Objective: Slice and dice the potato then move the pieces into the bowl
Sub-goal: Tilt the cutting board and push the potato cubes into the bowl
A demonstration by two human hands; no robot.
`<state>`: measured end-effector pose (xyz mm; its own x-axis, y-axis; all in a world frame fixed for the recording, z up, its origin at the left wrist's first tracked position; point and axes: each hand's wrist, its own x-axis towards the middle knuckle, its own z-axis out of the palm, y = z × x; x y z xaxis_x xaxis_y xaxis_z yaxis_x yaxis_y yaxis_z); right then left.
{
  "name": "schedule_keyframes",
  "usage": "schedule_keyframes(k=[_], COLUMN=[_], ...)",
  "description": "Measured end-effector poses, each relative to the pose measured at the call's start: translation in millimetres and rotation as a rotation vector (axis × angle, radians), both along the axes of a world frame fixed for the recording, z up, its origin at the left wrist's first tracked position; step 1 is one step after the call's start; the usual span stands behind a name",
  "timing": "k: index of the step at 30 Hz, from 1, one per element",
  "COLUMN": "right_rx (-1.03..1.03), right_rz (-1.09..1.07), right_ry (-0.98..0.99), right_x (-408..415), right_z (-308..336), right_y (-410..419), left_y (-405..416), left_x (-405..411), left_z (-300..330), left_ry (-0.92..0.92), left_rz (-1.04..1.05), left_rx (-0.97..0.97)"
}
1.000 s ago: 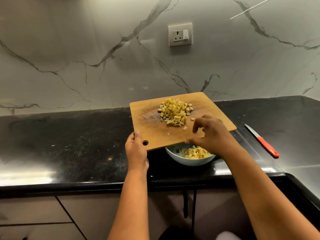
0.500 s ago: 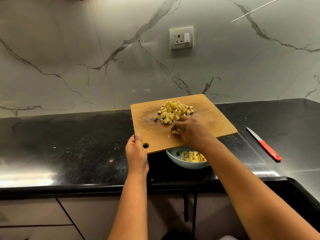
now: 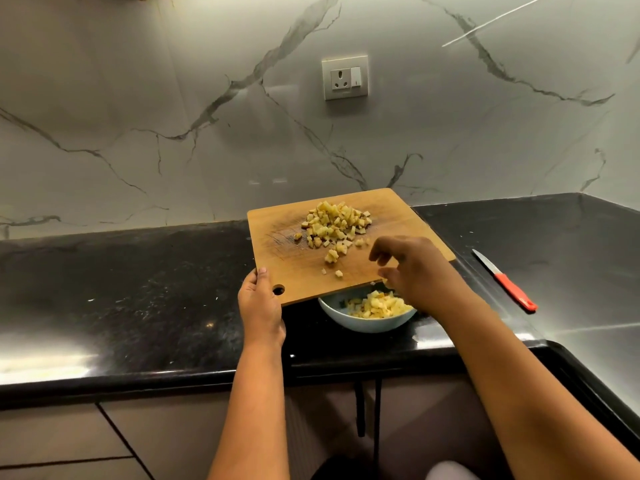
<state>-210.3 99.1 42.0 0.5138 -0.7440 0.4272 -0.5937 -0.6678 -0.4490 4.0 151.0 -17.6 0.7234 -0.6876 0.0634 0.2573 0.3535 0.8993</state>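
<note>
Head view: left hand grips near corner of wooden cutting board, holding it tilted over white bowl on black worktop. Right hand hovers at board's near edge above bowl, fingers loosely curled, holding nothing visible. Diced potato piled on board, a few stray cubes nearer edge; more dice in bowl. Red-handled knife lies on worktop at right.

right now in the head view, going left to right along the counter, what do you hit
left hand gripping the cutting board's corner → white bowl of potato dice, under the board's near edge → right hand → red-handled knife lying on the counter
</note>
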Motion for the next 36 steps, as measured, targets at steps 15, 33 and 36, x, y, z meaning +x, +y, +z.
schedule_keyframes(k=[15,33,36], right_rx=[-0.048,0.094,0.017], right_rz=[0.169,-0.121,-0.147], right_ry=[0.222,0.262,0.227], right_x=[36.8,80.1,75.7], right_z=[-23.0,32.4,22.0], right_y=[-0.7,-97.0,-88.7], left_y=[-2.7,-4.5,-5.1], left_x=[1.7,3.3,4.5], left_z=[-1.7,-3.5,-3.3], left_ry=[-0.021,-0.030,-0.024], left_rz=[0.025,0.012,0.007], left_rx=[0.024,-0.004,-0.005])
